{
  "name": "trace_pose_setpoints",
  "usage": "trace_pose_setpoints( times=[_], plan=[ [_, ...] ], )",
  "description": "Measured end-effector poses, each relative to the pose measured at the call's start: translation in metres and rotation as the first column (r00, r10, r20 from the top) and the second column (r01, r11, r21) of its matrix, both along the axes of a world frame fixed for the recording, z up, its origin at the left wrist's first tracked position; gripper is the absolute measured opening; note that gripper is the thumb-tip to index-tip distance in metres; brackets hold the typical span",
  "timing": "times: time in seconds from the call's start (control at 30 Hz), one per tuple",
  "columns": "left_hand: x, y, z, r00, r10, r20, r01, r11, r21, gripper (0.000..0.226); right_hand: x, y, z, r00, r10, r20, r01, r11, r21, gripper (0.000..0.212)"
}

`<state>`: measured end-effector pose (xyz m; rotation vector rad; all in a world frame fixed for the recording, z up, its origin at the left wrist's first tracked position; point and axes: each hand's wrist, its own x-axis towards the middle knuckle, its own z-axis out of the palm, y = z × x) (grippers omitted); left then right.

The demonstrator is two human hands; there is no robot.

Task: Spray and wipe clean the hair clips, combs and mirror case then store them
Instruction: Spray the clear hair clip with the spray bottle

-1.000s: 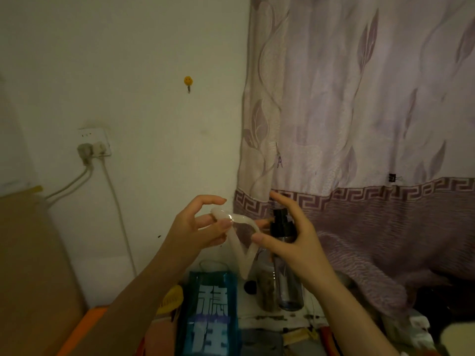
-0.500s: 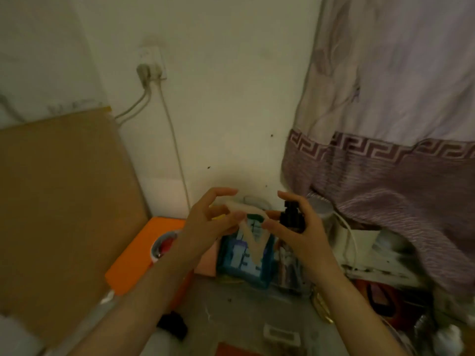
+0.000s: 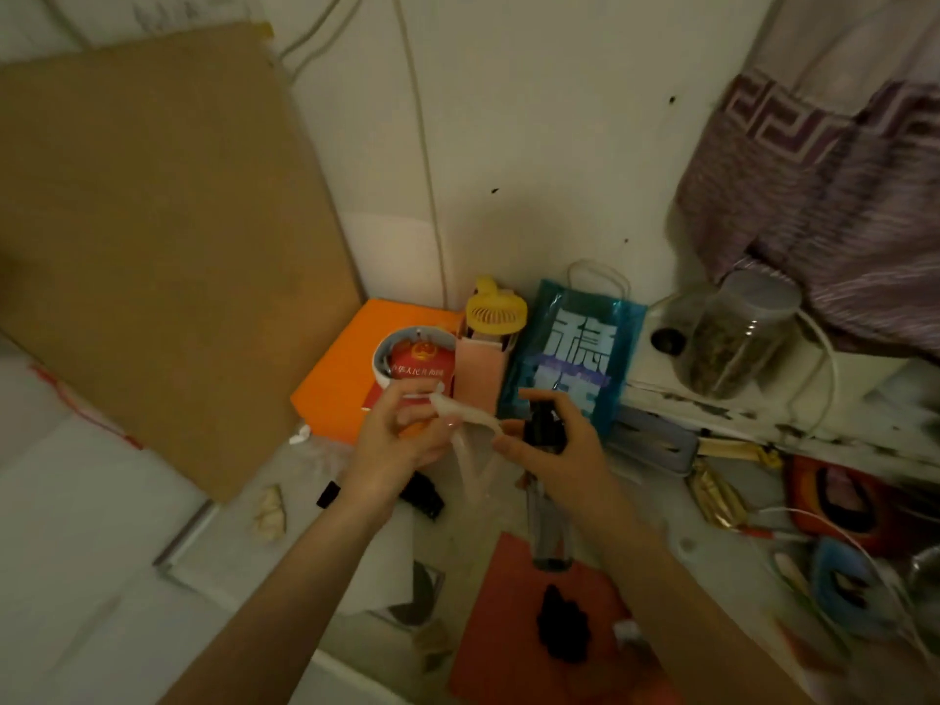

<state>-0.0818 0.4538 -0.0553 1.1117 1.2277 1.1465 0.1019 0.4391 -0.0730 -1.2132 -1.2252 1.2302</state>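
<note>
Head view: my left hand pinches the top of a pale translucent hair clip, its prongs hanging below the pinch. My right hand grips a spray bottle just right of the clip, forefinger over the black nozzle. Black hair clip lies below the bottle on a red sheet. Blue bag stands beyond both hands.

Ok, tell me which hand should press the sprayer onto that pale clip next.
Right. The right hand already grips the spray bottle, a finger arched over its black pump, nozzle close to the pale hair clip. The left hand is busy pinching the clip.
</note>
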Motion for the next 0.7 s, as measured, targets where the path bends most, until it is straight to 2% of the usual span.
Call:
trace_pose_setpoints(
  times=[0.27,0.53,0.7],
  plan=[
    [-0.063,0.017,-0.074,0.998,-0.029,-0.055,0.022,0.992,-0.123,0.030,-0.067,0.008,-0.067,0.996,-0.093,0.010,0.093,0.970,-0.225,0.054],
    [-0.131,0.029,-0.152,0.999,-0.053,0.012,0.053,0.917,-0.395,0.035,-0.149,-0.004,-0.133,0.958,-0.286,-0.020,0.248,0.861,-0.444,0.050],
    [-0.156,0.033,-0.186,0.993,-0.121,-0.007,0.104,0.880,-0.464,0.039,-0.183,-0.012,-0.161,0.921,-0.390,-0.021,0.319,0.782,-0.536,0.048]
  ],
)
